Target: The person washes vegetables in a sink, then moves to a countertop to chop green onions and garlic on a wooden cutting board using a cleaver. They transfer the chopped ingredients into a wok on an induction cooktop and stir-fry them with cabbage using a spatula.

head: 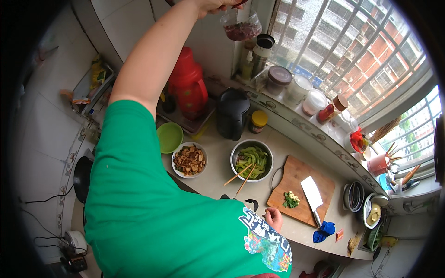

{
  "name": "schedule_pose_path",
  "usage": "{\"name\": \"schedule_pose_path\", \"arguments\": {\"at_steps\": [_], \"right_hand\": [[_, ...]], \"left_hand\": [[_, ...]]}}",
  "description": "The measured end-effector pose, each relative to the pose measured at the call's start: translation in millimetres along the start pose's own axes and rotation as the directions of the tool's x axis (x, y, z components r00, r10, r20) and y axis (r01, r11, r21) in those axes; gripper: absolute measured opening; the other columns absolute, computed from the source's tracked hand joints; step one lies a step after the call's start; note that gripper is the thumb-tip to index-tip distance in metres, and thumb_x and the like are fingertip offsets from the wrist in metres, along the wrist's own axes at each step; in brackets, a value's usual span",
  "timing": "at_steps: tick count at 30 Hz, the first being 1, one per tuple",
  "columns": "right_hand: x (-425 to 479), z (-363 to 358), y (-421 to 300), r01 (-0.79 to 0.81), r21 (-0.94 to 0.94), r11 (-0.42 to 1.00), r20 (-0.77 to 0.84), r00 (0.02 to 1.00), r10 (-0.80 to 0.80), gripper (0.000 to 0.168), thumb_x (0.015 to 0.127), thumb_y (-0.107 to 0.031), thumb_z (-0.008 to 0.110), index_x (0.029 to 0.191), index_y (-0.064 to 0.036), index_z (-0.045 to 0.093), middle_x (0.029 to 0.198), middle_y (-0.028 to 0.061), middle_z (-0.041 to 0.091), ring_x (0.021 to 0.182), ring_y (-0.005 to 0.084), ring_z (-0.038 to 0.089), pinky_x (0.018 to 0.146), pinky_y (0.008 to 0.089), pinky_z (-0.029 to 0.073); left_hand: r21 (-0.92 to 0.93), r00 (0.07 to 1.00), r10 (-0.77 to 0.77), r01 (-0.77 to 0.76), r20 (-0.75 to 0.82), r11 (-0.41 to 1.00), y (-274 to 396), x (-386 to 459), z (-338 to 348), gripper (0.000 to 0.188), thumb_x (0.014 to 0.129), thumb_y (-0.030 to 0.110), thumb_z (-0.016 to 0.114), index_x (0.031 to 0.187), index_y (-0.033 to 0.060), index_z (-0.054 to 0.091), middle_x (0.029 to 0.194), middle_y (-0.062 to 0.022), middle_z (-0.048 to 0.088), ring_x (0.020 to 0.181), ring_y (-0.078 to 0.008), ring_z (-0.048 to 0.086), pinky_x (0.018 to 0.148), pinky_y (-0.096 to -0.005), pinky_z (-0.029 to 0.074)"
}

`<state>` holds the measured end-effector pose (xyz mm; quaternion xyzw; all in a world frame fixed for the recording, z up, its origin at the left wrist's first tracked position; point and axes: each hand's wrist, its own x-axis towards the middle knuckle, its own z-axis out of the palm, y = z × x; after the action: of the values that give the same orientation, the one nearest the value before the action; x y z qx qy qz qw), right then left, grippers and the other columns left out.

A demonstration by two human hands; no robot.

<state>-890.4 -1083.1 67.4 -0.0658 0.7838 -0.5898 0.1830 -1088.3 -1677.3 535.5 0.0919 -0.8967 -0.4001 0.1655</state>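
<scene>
My left hand (217,6) is raised high at the top edge, its fingers curled on a small red object (239,4), partly cut off. Just below hangs a clear plastic container (242,27) with dark red contents; what holds it up is unclear. Low by the counter edge, my right hand (274,218) is curled beside my shirt, which hides part of it. Whether it holds anything I cannot tell. Nearest to it is a wooden cutting board (285,173) bearing a cleaver (312,193), chopped greens (290,200) and pale chopped pieces (294,198).
A steel bowl (269,172) holds cut green vegetables and chopsticks (240,173). Left of it are a plate of diced food (189,160), a green bowl (169,137), a black kettle (233,113) and a red thermos (189,87). Jars (279,80) line the windowsill; a blue cloth (324,232) lies right.
</scene>
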Motion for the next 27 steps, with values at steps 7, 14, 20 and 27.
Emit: {"name": "schedule_pose_path", "arguments": {"at_steps": [7,14,20,27], "right_hand": [[39,-31,-47,0.372,-0.096,0.923,-0.095,0.920,-0.381,0.004,0.091,-0.003,0.063,0.090,0.000,0.065,0.074,0.0023,0.061,0.066,0.0087,0.056,0.060,0.0237,0.047],[64,-38,-172,0.329,0.229,0.916,-0.043,0.944,-0.328,0.020,0.090,-0.005,0.065,0.110,0.000,0.064,0.089,0.0023,0.065,0.076,0.0077,0.062,0.069,0.0222,0.052],[64,-68,-159,0.272,0.182,0.945,0.123,0.947,-0.296,0.014,0.089,-0.004,0.067,0.102,0.001,0.067,0.092,0.0046,0.067,0.078,0.0089,0.064,0.070,0.0227,0.053],[65,-115,-119,0.328,0.191,0.925,0.174,0.916,-0.361,0.011,0.088,0.000,0.065,0.098,0.002,0.068,0.089,0.0062,0.069,0.080,0.0109,0.067,0.072,0.0236,0.054]], "left_hand": [[-0.594,0.940,0.140,0.078,0.311,0.800,15,-152,186,0.021,0.095,0.022,0.063,0.106,0.0052,0.068,0.080,-0.0015,0.066,0.056,0.0003,0.047,0.049,-0.0137,0.034],[-0.668,0.769,-0.049,0.583,0.638,0.461,-5,-294,367,0.024,0.095,0.016,0.062,0.115,0.0011,0.066,0.094,-0.0001,0.066,0.073,-0.0013,0.054,0.060,-0.0134,0.043],[-0.651,0.749,-0.092,0.623,0.656,0.434,21,-327,413,0.030,0.098,0.019,0.058,0.122,0.0003,0.062,0.093,0.0008,0.062,0.073,-0.0023,0.049,0.063,-0.0149,0.041],[-0.649,0.730,-0.170,0.672,0.662,0.356,53,-355,462,0.035,0.102,0.018,0.047,0.131,-0.0012,0.055,0.098,-0.0017,0.059,0.074,-0.0028,0.047,0.062,-0.0163,0.039]]}}
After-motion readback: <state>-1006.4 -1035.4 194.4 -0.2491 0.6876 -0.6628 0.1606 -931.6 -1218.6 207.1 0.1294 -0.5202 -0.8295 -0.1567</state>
